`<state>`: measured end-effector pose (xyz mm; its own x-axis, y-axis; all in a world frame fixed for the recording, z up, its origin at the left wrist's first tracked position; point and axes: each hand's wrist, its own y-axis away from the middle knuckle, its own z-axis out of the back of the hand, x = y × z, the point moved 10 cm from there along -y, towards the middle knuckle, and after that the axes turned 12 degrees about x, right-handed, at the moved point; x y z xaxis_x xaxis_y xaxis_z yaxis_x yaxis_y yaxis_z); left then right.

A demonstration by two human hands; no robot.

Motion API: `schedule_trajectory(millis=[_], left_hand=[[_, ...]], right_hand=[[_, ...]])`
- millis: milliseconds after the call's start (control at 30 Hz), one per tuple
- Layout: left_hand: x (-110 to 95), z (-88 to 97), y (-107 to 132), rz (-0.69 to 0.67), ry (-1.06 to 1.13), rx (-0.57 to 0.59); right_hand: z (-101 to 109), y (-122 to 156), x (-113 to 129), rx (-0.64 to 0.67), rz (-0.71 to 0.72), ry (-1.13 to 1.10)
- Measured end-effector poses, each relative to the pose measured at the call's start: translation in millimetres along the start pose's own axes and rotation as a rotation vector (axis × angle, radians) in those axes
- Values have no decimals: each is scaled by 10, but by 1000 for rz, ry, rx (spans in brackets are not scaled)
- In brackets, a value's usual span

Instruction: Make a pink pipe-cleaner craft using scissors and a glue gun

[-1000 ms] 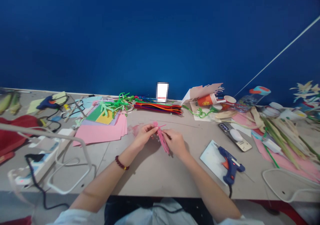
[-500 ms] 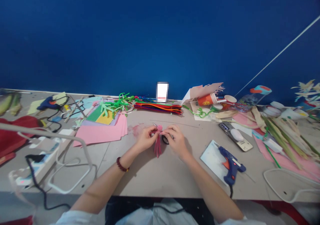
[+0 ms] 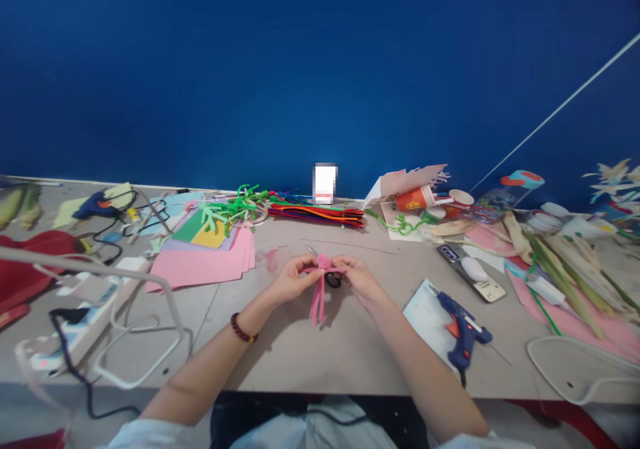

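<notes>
Between my hands is a pink paper flower (image 3: 319, 300), with a rounded bud at the top and long narrow strips hanging below. My left hand (image 3: 296, 278) is closed on it just under the bud, thumb and fingers pinched. From the other side my right hand (image 3: 357, 278) pinches a pink strip that sticks out sideways. Behind the flower lie scissors (image 3: 333, 280) with black handles; their tip shows above my left fingers, and the rest is mostly covered.
On the left lie pink paper sheets (image 3: 200, 268) and a white power strip (image 3: 90, 316). A bundle of pipe cleaners (image 3: 316, 215) sits against the blue wall. To the right are a blue glue gun (image 3: 463, 332), a phone (image 3: 473, 272) and dried husks (image 3: 565, 276).
My right hand has drawn slightly right, pulling a strip out sideways. The flower has shifted a little down and right, and its hanging strips have swung.
</notes>
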<state>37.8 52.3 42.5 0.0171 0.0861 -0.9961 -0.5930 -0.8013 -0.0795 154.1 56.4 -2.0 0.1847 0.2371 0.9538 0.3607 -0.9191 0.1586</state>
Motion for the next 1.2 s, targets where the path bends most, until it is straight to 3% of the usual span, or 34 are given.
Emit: schedule_trajectory(millis=[133, 267, 433, 633, 933, 1200], left_hand=[[110, 157, 20, -30, 91, -186], [171, 272, 49, -19, 132, -319], [167, 206, 3, 25, 171, -230], [233, 148, -17, 79, 287, -173], [272, 234, 25, 62, 280, -287], [340, 167, -9, 86, 336, -250]], right_hand=[[11, -1, 33, -22, 44, 67], [-65, 56, 210, -68, 204, 317], [-142, 220, 468, -201, 350, 625], [-114, 193, 386, -189, 302, 602], [-160, 204, 345, -188, 344, 558], [-81, 340, 449, -361, 406, 632]])
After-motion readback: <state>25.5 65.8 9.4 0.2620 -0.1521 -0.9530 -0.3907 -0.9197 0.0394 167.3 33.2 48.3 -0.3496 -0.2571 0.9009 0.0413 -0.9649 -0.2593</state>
